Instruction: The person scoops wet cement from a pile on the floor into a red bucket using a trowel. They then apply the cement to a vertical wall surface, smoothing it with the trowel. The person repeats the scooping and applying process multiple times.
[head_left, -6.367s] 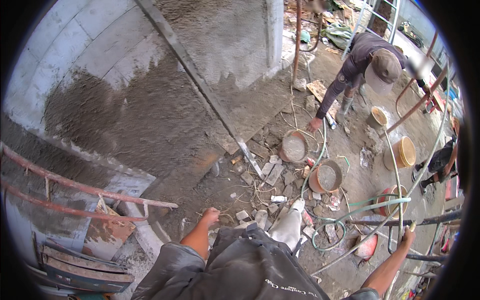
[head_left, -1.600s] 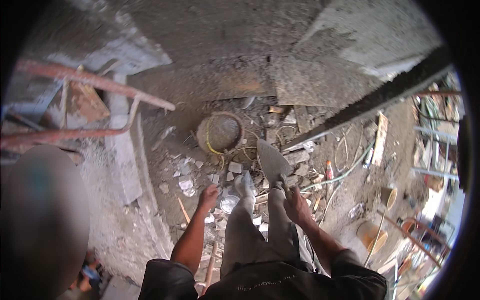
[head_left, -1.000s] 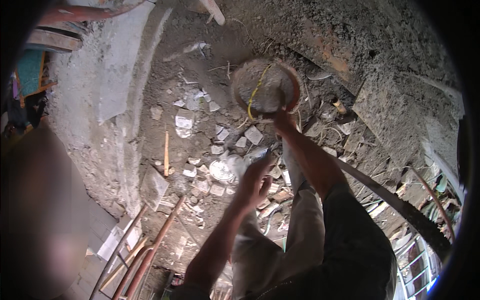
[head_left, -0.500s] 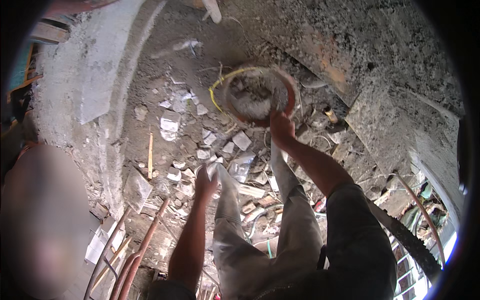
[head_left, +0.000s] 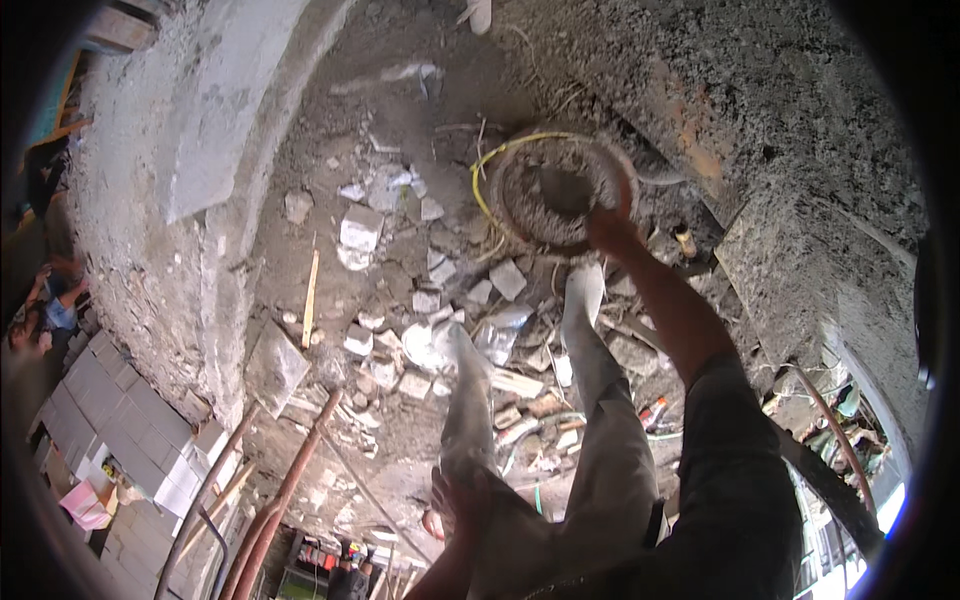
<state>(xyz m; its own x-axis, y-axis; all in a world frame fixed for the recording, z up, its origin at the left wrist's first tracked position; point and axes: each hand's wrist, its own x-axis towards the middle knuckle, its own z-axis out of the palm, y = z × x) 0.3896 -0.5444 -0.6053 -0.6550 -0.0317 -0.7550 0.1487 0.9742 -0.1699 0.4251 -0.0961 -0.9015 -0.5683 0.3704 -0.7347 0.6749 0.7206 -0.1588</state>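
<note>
My right hand [head_left: 612,232] is closed at the near right side of a round basin [head_left: 624,178] on the rubble ground. Wet grey mortar [head_left: 530,205] fills much of the basin. From my fist a dark, flat blade, seemingly a trowel [head_left: 565,190], reaches into the mortar; its handle is hidden in my fingers. A yellow band [head_left: 478,190] runs round the basin's far left side. My left hand [head_left: 460,495] rests on my left leg, fingers spread and holding nothing.
Broken white blocks [head_left: 360,228] and rubble lie around my feet. Rough concrete rises at left [head_left: 200,150] and right [head_left: 800,150]. Reddish bent pipes [head_left: 285,495] stand at lower left. Another person [head_left: 60,300] is at the far left, near stacked grey blocks [head_left: 130,410].
My right hand has moved from the basin's near rim farther over the mortar. My left hand has drawn back from beside my left foot onto my leg. A large blurred shape at left is gone.
</note>
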